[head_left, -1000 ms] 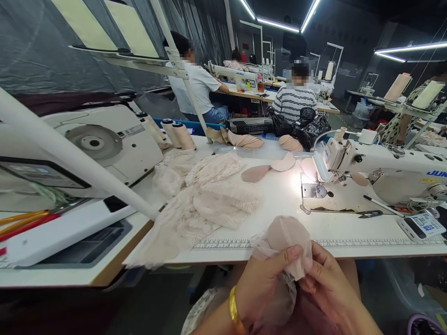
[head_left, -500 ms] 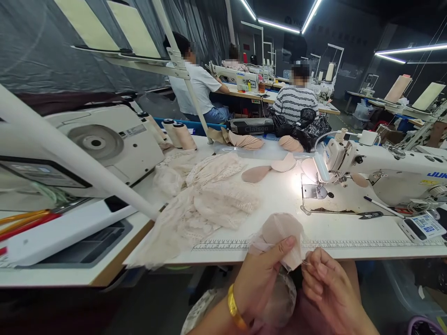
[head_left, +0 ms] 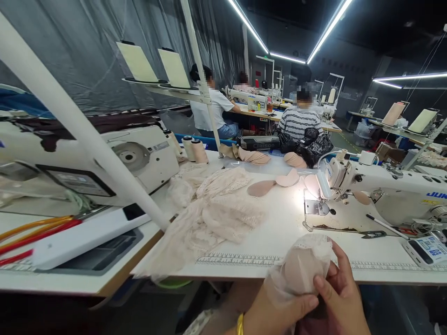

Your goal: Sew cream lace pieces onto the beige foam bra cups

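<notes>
Near the table's front edge, both hands grip a beige bra cup (head_left: 302, 267) with sheer, lace-edged fabric over it. My left hand (head_left: 279, 307) holds it from below, thumb pressed along its lower edge and fingers hidden behind the cloth. On the cup's right side, my right hand (head_left: 344, 288) pinches the fabric, thumb in front and fingers behind. A pile of cream lace fabric (head_left: 223, 218) lies to the left on the table. Loose beige cup pads (head_left: 261, 187) rest beyond it. The sewing machine (head_left: 349, 172) stands at the right, its lamp lit over the needle plate.
A printed ruler (head_left: 237, 260) runs along the front edge. Thread snips (head_left: 373, 235) and a phone-like device (head_left: 426, 251) lie at the right. Thread cones (head_left: 199, 151) stand behind the lace. A second machine (head_left: 139, 158) and a slanting white pole (head_left: 87, 135) occupy the left. Co-workers sit farther back.
My right hand has moved from a pinch beside the cup to gripping its right side. The cup has shifted right and turned, showing its lace edge. The camera view has tilted up and left.
</notes>
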Tool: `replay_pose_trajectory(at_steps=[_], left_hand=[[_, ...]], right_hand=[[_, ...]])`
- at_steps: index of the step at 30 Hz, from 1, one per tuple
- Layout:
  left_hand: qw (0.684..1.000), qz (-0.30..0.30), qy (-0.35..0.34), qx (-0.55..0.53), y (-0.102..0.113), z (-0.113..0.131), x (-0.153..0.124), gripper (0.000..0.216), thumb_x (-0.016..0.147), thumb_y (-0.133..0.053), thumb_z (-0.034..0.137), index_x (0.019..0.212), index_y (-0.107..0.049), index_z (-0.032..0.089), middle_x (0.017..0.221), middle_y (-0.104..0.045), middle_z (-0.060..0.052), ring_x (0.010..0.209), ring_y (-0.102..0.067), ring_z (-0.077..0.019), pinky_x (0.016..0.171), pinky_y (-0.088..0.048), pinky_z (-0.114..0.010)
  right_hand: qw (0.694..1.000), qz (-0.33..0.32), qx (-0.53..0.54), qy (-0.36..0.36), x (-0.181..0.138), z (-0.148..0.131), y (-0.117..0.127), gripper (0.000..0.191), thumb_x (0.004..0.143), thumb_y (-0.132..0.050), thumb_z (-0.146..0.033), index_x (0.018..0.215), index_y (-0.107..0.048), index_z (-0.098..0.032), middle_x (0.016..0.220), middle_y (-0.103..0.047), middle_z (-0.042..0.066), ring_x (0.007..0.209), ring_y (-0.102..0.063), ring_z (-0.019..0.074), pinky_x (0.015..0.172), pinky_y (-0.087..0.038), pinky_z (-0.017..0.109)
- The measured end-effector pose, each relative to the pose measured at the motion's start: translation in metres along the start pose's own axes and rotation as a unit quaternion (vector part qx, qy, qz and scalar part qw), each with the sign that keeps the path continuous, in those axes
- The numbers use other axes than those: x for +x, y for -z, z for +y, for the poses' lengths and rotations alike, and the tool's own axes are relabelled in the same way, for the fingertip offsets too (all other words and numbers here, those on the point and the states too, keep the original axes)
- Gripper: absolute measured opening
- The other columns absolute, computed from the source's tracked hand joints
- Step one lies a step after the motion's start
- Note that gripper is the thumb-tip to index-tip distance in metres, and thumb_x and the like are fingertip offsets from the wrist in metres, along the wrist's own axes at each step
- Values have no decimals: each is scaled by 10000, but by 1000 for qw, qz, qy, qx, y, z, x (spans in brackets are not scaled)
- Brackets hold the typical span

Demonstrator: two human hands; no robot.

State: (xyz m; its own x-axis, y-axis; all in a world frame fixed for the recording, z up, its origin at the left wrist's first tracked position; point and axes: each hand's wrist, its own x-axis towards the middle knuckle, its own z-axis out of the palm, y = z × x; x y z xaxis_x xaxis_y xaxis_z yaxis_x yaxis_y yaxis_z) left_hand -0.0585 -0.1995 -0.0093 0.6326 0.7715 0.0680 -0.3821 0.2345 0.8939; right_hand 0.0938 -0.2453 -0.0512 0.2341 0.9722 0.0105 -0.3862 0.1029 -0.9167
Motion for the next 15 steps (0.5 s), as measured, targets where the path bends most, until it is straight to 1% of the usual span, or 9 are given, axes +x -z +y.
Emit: replay_pose_trajectory(at_steps=[2,3,6,8,10,13,15], left_hand=[[998,-23,-4,-53,-1,7,4,468,785,-857,427,1151,-776,147,1146,-758,-156,1089,-701,-337,1040,-516,-452],[997,-19,-1,-79,-1,10,7,454,807,-834,441,1139,-777,138,1123,-763,-161,1073,-706,-338,1022,-527,-452],[990,37,26,-135,2,17,16,404,860,-783,420,1125,-777,116,1071,-771,-173,1051,-714,-340,955,-560,-428],[984,78,44,-157,4,18,21,358,859,-787,381,1089,-785,106,1067,-773,-178,1042,-717,-338,917,-576,-405],[978,102,54,-174,4,16,24,335,847,-802,370,1045,-793,101,1064,-775,-181,1021,-725,-334,881,-588,-382],[975,99,69,-186,0,13,27,341,850,-809,361,1066,-790,98,1079,-773,-182,1008,-731,-320,875,-590,-364],[973,91,78,-196,-2,11,27,352,847,-819,352,1092,-785,102,1097,-771,-180,1021,-727,-314,889,-587,-361]], right_hand=[[1000,23,18,11,0,4,-6,1009,808,-856,-465,1608,-251,-356,1206,-744,94,1101,-704,280,974,-541,434],[999,30,23,16,-1,5,-8,1029,802,-866,-447,1612,-238,-355,1222,-742,96,1118,-702,281,988,-538,435],[998,41,32,19,-2,7,-9,1086,778,-892,-411,1620,-208,-359,1244,-741,94,1157,-694,279,1005,-535,430],[998,46,36,12,-1,8,-8,1111,767,-900,-407,1623,-194,-361,1240,-743,94,1181,-686,285,1010,-535,439],[998,54,41,11,1,7,-8,1137,753,-907,-425,1625,-179,-373,1262,-733,90,1216,-669,287,1027,-525,454],[996,78,40,29,7,1,-11,1159,723,-927,-436,1613,-184,-418,1396,-659,72,1278,-630,275,1059,-508,454],[994,99,48,25,12,-5,-14,1097,738,-916,-434,1597,-235,-424,1445,-622,67,1270,-632,272,1043,-526,445]])
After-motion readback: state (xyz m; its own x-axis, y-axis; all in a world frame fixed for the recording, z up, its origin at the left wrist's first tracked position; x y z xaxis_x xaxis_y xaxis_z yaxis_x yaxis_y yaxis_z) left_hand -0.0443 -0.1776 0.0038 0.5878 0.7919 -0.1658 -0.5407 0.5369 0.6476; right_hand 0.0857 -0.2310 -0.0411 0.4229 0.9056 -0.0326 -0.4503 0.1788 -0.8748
